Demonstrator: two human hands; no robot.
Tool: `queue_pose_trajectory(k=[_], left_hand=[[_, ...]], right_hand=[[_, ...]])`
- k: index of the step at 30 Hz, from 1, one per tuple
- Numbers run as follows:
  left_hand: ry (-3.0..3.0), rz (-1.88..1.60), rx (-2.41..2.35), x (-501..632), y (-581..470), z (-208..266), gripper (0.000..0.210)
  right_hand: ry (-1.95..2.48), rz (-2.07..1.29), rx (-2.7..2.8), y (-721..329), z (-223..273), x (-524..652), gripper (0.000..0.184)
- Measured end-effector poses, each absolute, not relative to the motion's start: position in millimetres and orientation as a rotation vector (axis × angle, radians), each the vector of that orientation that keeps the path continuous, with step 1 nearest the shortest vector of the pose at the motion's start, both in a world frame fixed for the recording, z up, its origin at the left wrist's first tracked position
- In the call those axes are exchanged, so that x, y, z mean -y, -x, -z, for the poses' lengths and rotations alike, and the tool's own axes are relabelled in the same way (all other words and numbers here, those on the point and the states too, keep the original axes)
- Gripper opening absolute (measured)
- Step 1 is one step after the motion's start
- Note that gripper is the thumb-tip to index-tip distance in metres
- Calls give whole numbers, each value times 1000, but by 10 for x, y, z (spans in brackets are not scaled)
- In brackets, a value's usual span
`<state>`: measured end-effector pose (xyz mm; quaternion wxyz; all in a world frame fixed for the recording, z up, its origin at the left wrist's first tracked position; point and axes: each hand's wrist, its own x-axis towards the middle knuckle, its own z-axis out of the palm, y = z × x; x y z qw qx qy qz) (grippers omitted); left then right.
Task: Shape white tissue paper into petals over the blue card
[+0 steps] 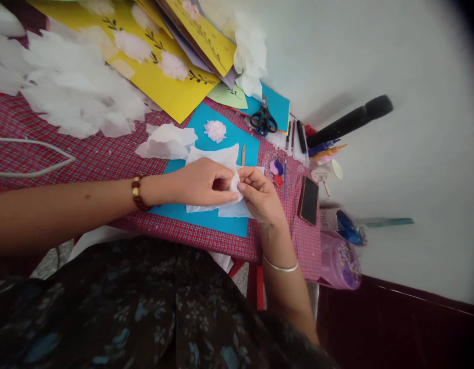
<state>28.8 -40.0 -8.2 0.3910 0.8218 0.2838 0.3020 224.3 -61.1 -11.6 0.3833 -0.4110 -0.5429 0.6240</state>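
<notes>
Over a blue sheet of paper (232, 226), my left hand (202, 182), wearing a beaded bracelet, pinches a small white tissue paper piece (235, 185) between thumb and fingers. From the other side my right hand (262, 195), with a silver bangle, also has its thumb and fingertips closed on that piece. Beneath both hands lie white tissue sheets (217, 152), partly hidden by them. A pale pink tissue flower (215, 131) rests on the blue paper just beyond. Near the right hand lies a short pencil (243, 155).
Crumpled white tissue (75, 82) is heaped at the left. Yellow cards (175, 97) with flowers lie at the back. Black-handled scissors (263, 120), a paint palette (275, 166), a thin brush (285, 177), a phone (309, 201) and a pink tub (338, 259) line the right side.
</notes>
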Motion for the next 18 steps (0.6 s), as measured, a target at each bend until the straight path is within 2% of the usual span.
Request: queue_pose_trajectory(k=[2, 5, 6, 9, 12, 15, 18], left_hand=[[-2155, -884, -759, 413, -278, 90, 28], [-2117, -1127, -834, 405, -266, 98, 7], [-2079, -1194, -832, 395, -264, 101, 8], [-2011, -1214, -695, 361, -256, 115, 42], [-2096, -1024, -547, 342, -246, 129, 64], [-2239, -874, -522, 344, -231, 133, 69], [-2363, -817, -670, 350, -217, 136, 60]], right_hand=[[1022, -1595, 1375, -2251, 117, 610, 30], [1032, -1555, 1417, -2265, 134, 610, 29], [1043, -1537, 1432, -2270, 141, 610, 27], [1070, -1492, 1473, -2281, 152, 613, 21], [1067, -1470, 1515, -2286, 141, 617, 16], [1078, -1476, 1549, -2285, 115, 621, 17], [1091, -1490, 1576, -2280, 87, 625, 22]])
